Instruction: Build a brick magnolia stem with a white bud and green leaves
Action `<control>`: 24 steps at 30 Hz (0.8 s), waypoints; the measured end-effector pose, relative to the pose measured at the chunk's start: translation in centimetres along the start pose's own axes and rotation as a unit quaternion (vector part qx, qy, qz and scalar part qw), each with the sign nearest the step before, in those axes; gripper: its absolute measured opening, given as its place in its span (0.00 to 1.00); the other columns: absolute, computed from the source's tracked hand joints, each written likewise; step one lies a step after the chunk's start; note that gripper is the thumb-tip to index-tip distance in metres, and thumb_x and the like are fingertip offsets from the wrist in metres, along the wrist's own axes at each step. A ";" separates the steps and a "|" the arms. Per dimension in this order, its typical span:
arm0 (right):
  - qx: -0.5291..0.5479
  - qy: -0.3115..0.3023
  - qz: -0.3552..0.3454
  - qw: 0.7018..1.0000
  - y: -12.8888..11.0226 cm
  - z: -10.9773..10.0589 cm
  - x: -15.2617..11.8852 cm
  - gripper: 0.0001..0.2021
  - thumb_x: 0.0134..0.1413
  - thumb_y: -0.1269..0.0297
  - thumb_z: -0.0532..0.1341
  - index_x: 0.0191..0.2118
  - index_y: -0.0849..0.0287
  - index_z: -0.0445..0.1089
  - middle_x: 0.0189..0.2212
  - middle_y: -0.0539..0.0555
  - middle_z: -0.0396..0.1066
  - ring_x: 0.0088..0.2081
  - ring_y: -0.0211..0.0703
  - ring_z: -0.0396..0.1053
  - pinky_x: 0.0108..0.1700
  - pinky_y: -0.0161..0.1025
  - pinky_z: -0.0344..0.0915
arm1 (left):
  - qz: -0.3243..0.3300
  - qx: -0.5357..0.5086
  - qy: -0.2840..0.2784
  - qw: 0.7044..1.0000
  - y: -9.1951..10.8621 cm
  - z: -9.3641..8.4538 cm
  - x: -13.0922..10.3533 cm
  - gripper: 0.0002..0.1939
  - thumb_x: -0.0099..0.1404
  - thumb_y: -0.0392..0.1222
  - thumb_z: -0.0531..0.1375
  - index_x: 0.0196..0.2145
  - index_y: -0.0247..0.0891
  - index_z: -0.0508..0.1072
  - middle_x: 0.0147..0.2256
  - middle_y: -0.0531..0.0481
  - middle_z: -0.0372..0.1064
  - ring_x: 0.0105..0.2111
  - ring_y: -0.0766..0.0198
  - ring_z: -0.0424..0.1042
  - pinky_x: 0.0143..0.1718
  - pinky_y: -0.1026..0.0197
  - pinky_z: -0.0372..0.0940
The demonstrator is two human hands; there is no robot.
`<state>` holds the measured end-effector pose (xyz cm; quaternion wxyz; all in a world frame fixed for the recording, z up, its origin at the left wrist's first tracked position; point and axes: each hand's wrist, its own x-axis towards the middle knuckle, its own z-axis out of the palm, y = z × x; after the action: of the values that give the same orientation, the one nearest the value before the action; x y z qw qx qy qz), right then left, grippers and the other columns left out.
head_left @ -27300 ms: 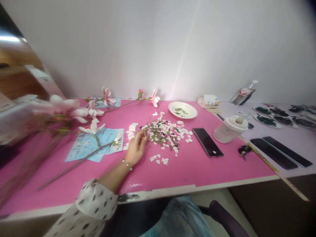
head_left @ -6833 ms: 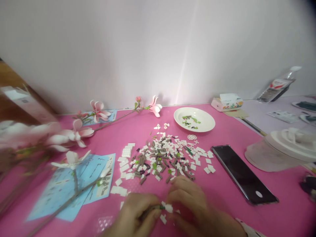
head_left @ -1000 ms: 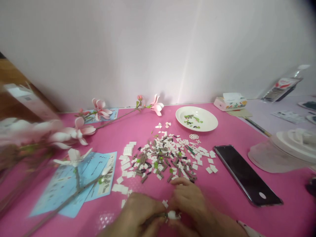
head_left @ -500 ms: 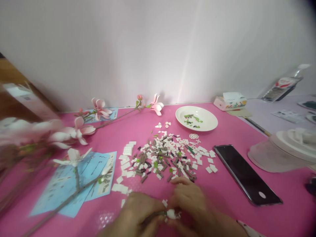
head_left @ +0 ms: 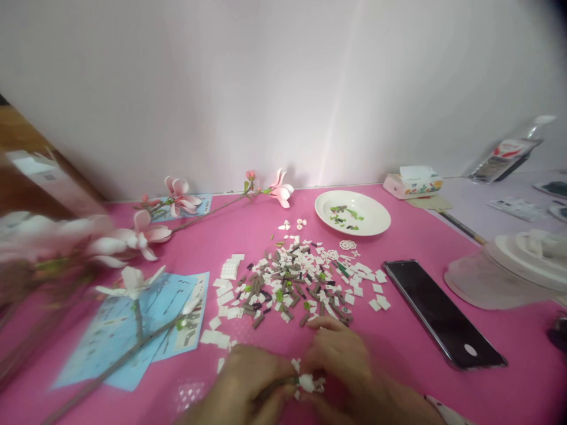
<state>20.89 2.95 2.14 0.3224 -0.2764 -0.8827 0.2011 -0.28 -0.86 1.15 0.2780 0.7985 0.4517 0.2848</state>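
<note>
At the bottom middle, my left hand (head_left: 250, 378) is closed round a brown toy-brick flower stem (head_left: 274, 386). A small white bud piece (head_left: 306, 383) tops the stem, with pale bits about its tip. My right hand (head_left: 339, 363) is closed at the bud end, its fingertips touching there; exactly what they pinch is partly hidden. Just beyond both hands spreads a pile of loose building bricks (head_left: 287, 283), white, brown, black and green. A finished white flower branch (head_left: 126, 351) lies to the left over blue instruction sheets (head_left: 106, 330).
Pink flower branches (head_left: 144, 234) fill the far left. Behind the pile stands a white plate (head_left: 376, 221) holding green pieces. To the right are a phone (head_left: 443, 316), a pale lidded container (head_left: 496, 274), a tissue pack (head_left: 414, 182) and a leaning bottle (head_left: 507, 153).
Both hands stay in nearly the same place on the stem and bud. The right hand's fingers have shifted very slightly; everything else looks the same.
</note>
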 end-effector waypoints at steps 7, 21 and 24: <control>-0.025 -0.023 0.001 0.999 0.1 0.1 0.0 0.12 0.63 0.61 0.55 0.28 0.57 0.62 0.22 0.46 0.67 0.29 0.37 0.68 0.58 0.40 0.58 | 0.019 -0.010 0.005 1.000 0.2 0.0 0.2 0.08 0.66 0.36 0.55 0.38 0.42 0.75 0.28 0.53 0.77 0.26 0.66 0.73 0.30 0.68 0.65; 0.019 0.021 -0.030 0.999 0.5 0.3 0.5 0.02 0.58 0.67 0.60 0.36 0.58 0.66 0.24 0.47 0.67 0.32 0.39 0.69 0.57 0.44 0.60 | -0.043 -0.074 -0.013 0.996 0.4 -0.3 0.8 0.09 0.67 0.41 0.54 0.40 0.44 0.74 0.36 0.53 0.79 0.33 0.64 0.76 0.36 0.67 0.66; 0.015 0.022 -0.031 0.999 0.5 0.1 0.6 0.04 0.61 0.64 0.58 0.37 0.58 0.67 0.25 0.48 0.67 0.32 0.40 0.68 0.54 0.44 0.62 | -0.080 -0.072 -0.014 0.994 0.5 -0.4 0.7 0.11 0.67 0.40 0.54 0.44 0.48 0.74 0.38 0.55 0.79 0.38 0.62 0.76 0.42 0.65 0.65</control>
<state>20.61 3.64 2.08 0.3518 -0.2484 -0.8806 0.1977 0.00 -0.32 1.93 0.3631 0.7416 0.4884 0.2822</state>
